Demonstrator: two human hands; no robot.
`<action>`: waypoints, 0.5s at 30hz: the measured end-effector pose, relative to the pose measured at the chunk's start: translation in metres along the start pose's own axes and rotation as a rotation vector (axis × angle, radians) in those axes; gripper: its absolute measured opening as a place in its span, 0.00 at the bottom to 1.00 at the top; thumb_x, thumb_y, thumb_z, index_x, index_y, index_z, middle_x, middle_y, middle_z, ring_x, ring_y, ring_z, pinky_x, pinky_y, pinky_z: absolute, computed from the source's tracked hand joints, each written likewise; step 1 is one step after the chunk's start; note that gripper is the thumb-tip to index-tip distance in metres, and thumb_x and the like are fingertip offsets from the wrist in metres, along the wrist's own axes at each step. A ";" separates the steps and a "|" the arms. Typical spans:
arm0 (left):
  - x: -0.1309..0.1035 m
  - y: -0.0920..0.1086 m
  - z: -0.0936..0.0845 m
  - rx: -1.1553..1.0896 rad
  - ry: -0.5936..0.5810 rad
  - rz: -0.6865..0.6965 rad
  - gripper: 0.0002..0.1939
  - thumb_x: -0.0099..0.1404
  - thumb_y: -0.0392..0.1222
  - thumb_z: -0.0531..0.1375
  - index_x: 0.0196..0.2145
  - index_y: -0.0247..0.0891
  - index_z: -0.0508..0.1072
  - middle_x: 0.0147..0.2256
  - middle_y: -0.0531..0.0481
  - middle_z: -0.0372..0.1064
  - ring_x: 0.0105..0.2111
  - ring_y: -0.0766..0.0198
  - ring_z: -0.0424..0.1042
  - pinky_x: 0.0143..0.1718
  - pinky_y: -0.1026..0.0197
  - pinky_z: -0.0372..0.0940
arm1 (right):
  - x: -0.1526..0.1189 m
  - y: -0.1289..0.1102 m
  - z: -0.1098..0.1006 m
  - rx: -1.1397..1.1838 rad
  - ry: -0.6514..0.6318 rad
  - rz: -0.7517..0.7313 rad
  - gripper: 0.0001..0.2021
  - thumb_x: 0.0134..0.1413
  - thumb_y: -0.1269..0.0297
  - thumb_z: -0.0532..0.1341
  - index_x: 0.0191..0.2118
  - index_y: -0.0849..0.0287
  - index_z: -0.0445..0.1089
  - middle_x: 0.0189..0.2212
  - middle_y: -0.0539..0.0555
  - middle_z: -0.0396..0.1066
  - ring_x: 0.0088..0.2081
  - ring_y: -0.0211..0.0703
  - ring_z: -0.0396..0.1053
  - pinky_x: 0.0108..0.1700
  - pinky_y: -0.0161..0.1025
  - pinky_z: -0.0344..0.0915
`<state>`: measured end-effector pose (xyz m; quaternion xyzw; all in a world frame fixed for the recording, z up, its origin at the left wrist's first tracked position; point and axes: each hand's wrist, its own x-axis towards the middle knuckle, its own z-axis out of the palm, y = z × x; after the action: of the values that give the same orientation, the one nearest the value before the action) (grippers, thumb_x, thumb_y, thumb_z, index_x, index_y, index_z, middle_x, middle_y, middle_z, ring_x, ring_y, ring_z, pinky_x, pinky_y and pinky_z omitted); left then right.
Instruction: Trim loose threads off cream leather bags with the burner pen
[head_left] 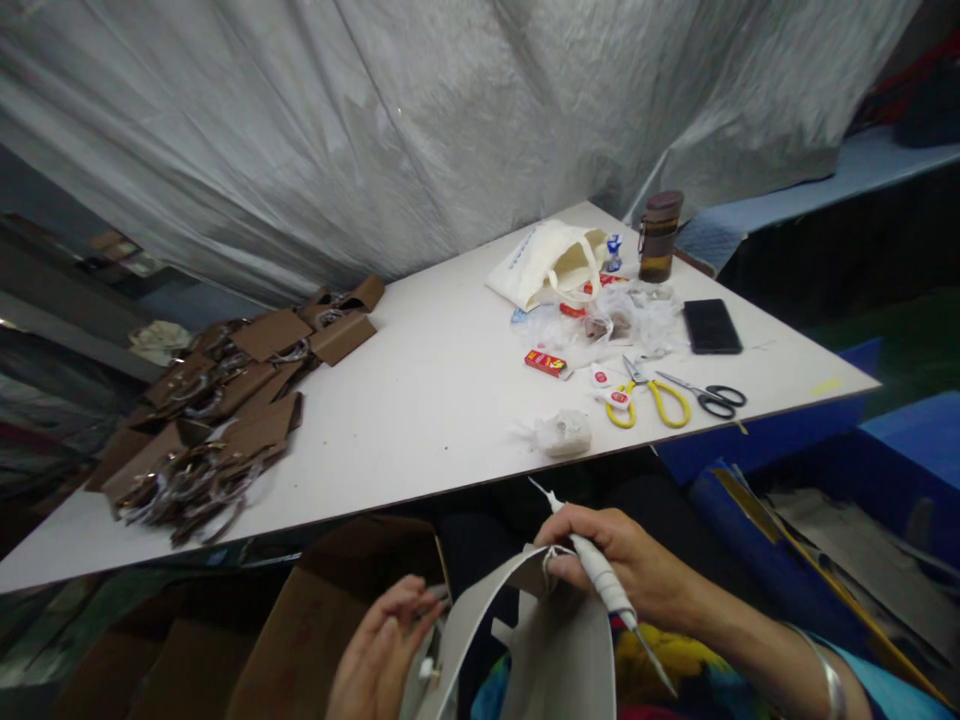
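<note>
My right hand (637, 565) is closed around a white-wrapped awl (600, 575) with a thin metal point at each end. Thumb and fingers of that hand also pinch the upper edge of a light grey bag (566, 650), where a thin white thread is looped. On the bag's left side, my left hand (386, 645) has its fingers curled together at the edge, seemingly pinching it; the contact is partly hidden. Just below those fingertips a small white knob with a metal stem (427, 668) shows. The bag's lower part runs out of view over my lap.
Brown bag pieces with wrapped straps (240, 380) pile up on the white table (420, 400). At right lie yellow-handled scissors (649, 395), black scissors (712, 398), a phone (711, 327), a cream tote (551, 260) and a bottle (660, 237). A cardboard box (322, 610) stands below.
</note>
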<state>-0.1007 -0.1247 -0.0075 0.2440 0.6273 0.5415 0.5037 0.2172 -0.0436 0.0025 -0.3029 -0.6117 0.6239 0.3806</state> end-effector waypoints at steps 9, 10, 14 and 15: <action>0.035 0.095 0.125 0.650 -1.115 0.188 0.33 0.60 0.62 0.69 0.58 0.42 0.78 0.58 0.41 0.71 0.56 0.43 0.71 0.60 0.47 0.64 | 0.006 0.002 0.008 -0.158 0.128 -0.011 0.08 0.59 0.60 0.66 0.36 0.58 0.71 0.23 0.44 0.64 0.24 0.33 0.58 0.28 0.31 0.56; 0.037 0.095 0.134 0.691 -1.160 0.198 0.30 0.61 0.60 0.68 0.56 0.41 0.79 0.55 0.42 0.73 0.54 0.44 0.72 0.59 0.49 0.65 | 0.006 0.003 0.008 -0.166 0.160 -0.021 0.07 0.59 0.60 0.66 0.36 0.58 0.71 0.23 0.44 0.64 0.24 0.34 0.58 0.28 0.31 0.57; 0.037 0.074 0.156 0.765 -1.086 0.206 0.22 0.60 0.43 0.67 0.52 0.43 0.81 0.49 0.46 0.75 0.50 0.49 0.73 0.54 0.54 0.66 | 0.003 0.012 0.008 -0.171 0.307 -0.023 0.06 0.59 0.61 0.66 0.37 0.58 0.73 0.25 0.46 0.68 0.25 0.35 0.61 0.29 0.32 0.59; 0.035 0.067 0.159 0.774 -1.041 0.201 0.22 0.58 0.39 0.66 0.52 0.44 0.81 0.48 0.46 0.75 0.49 0.50 0.73 0.53 0.54 0.67 | 0.002 0.014 0.008 -0.167 0.341 -0.012 0.06 0.58 0.61 0.66 0.37 0.57 0.73 0.25 0.46 0.68 0.26 0.35 0.61 0.29 0.32 0.59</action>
<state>0.0124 -0.0065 0.0566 0.6952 0.4254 0.1324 0.5641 0.2077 -0.0462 -0.0107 -0.4309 -0.5898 0.5084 0.4560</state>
